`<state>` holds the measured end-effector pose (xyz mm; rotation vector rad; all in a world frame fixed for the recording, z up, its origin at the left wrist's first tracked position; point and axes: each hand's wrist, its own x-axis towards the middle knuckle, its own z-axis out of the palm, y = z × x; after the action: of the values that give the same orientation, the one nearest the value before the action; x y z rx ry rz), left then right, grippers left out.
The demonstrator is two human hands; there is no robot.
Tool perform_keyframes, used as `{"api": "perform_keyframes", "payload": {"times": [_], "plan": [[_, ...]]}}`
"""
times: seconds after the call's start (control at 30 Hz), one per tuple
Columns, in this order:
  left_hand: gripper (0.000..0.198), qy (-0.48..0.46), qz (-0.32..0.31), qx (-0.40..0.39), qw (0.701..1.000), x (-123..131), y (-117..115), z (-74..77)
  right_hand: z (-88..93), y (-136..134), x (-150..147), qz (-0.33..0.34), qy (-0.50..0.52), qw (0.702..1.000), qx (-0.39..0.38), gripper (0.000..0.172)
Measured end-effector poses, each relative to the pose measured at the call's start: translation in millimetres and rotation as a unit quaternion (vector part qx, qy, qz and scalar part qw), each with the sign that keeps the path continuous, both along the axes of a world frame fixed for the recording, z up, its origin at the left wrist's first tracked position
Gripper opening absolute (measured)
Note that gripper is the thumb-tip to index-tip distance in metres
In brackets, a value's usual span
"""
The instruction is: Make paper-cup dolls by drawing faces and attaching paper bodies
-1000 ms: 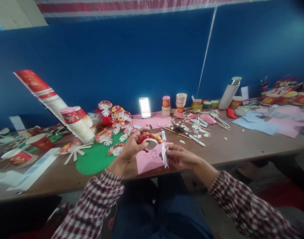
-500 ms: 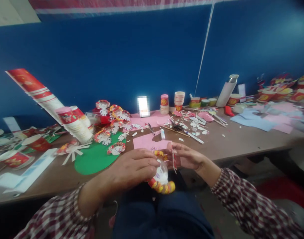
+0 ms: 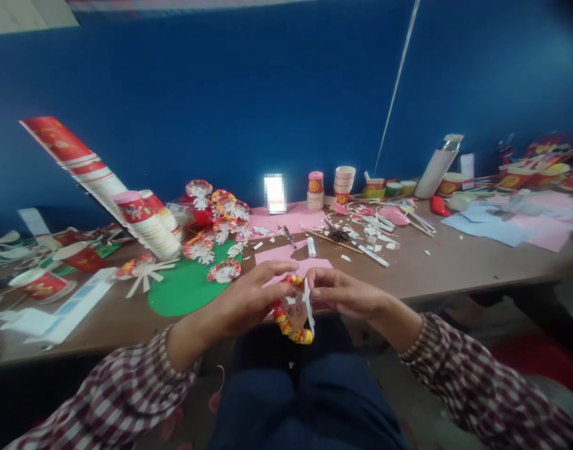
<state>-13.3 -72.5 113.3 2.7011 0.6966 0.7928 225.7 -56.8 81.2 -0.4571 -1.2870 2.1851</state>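
Observation:
Over my lap at the table's edge, my left hand (image 3: pixel 249 299) grips a paper-cup craft (image 3: pixel 292 320) with a drawn face in the middle and a curled red and yellow rim. My right hand (image 3: pixel 347 295) pinches a thin white paper strip (image 3: pixel 309 307) between thumb and fingers. The strip runs along the right side of the craft and seems to touch it. Fingers hide part of the upper rim. Behind my hands lies a pink sheet (image 3: pixel 263 255), and a glue stick (image 3: pixel 311 247) is just beyond it.
Finished face crafts (image 3: pixel 224 270) and a green paper piece (image 3: pixel 174 290) lie to the left, by leaning stacked cups (image 3: pixel 167 240). Scissors (image 3: pixel 337 234) and paper scraps are ahead. A white flask (image 3: pixel 436 172) and blue paper (image 3: pixel 483 222) are on the right.
The craft has turned and risen slightly. My right hand has brought the strip left, from beside the craft to its right side. The view has shifted a little.

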Motion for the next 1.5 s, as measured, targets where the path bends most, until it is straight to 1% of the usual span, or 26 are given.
{"api": "perform_keyframes", "payload": {"times": [0.07,0.1,0.13,0.17,0.23,0.27,0.3,0.37,0.43,0.47,0.57,0.67,0.77,0.93,1.03,1.13,1.23,1.27,1.33,1.4,1.5], "plan": [[0.054,-0.087,0.048,-0.093,0.991,1,0,-9.8,-6.6,0,-3,-0.053,0.015,0.998,-0.014,0.022],[0.059,-0.143,0.083,-0.163,0.973,2,-2,-16.0,-10.5,0,-5,-0.089,0.023,0.996,-0.02,0.023],[0.059,-0.213,0.122,-0.241,0.939,5,-5,-22.7,-14.7,1,-7,-0.129,0.028,0.991,-0.024,0.024],[0.056,-0.277,0.159,-0.315,0.894,9,-9,-29.5,-19.0,2,-9,-0.169,0.03,0.985,-0.03,0.025],[0.049,-0.374,0.18,-0.453,0.789,19,-18,-42.3,-27.2,4,-14,-0.236,0.026,0.97,-0.047,0.027],[0.051,-0.412,0.183,-0.503,0.738,25,-23,-47.8,-30.9,5,-16,-0.258,0.02,0.964,-0.058,0.029],[0.054,-0.445,0.195,-0.52,0.703,32,-27,-52.6,-34.2,5,-19,-0.273,0.015,0.959,-0.07,0.03],[0.056,-0.486,0.229,-0.527,0.658,45,-32,-60.4,-39.6,5,-25,-0.287,0.003,0.954,-0.088,0.032],[0.053,-0.509,0.266,-0.53,0.624,56,-31,-66.4,-43.8,4,-30,-0.294,-0.005,0.951,-0.096,0.033],[0.05,-0.522,0.275,-0.528,0.611,60,-29,-68.7,-45.5,4,-32,-0.297,-0.005,0.95,-0.095,0.033],[0.043,-0.55,0.277,-0.521,0.591,65,-22,-71.2,-49.6,5,-37,-0.298,0.0,0.95,-0.087,0.032],[0.032,-0.561,0.26,-0.528,0.582,62,-18,-68.0,-52.2,7,-38,-0.298,0.001,0.951,-0.084,0.032],[0.023,-0.569,0.257,-0.533,0.571,59,-16,-65.3,-52.9,10,-40,-0.295,0.002,0.952,-0.084,0.033],[0.017,-0.581,0.29,-0.522,0.552,53,-7,-69.4,-48.9,10,-40,-0.26,0.011,0.964,-0.06,0.031],[0.014,-0.588,0.303,-0.518,0.543,46,1,-68.7,-43.1,6,-35,-0.251,-0.011,0.967,-0.031,0.029],[0.016,-0.598,0.309,-0.508,0.538,38,8,-63.2,-38.3,3,-27,-0.276,-0.031,0.961,-0.005,0.03],[0.016,-0.606,0.309,-0.499,0.536,34,12,-57.3,-38.8,3,-21,-0.276,-0.079,0.958,0.001,0.034],[0.016,-0.607,0.307,-0.5,0.537,34,13,-55.8,-40.5,4,-20,-0.279,-0.1,0.955,0.011,0.034],[0.016,-0.605,0.301,-0.503,0.539,35,14,-53.6,-45.6,7,-21,-0.293,-0.137,0.945,0.056,0.034],[0.019,-0.601,0.3,-0.507,0.541,37,14,-52.5,-51.9,12,-24,-0.306,-0.162,0.932,0.106,0.03],[0.023,-0.59,0.312,-0.514,0.538,41,15,-52.7,-60.3,19,-29,-0.313,-0.185,0.919,0.151,0.022]]}}
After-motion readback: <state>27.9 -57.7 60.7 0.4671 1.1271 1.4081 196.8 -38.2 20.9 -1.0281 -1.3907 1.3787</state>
